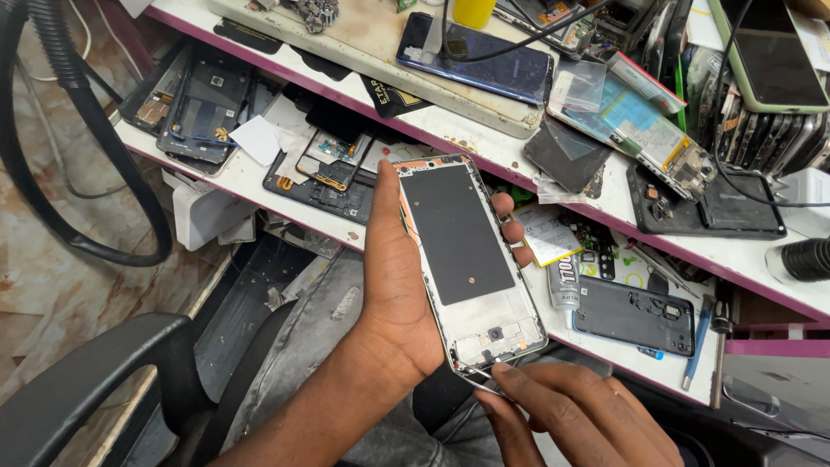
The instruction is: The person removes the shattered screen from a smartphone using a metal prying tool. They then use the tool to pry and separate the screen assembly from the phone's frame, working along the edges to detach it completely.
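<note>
one phone frame (467, 259), two hands, one glue tube (564, 284), one chair armrest (86, 380)

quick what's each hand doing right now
Left hand: closed around the phone frame, holding it up.
Right hand: fingers pinched on a thin metal tool at the frame's lower edge.

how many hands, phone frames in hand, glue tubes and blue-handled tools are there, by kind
hands: 2, left hand and right hand
phone frame held in the left hand: 1
glue tube: 1
blue-handled tool: 1
total: 5
</note>
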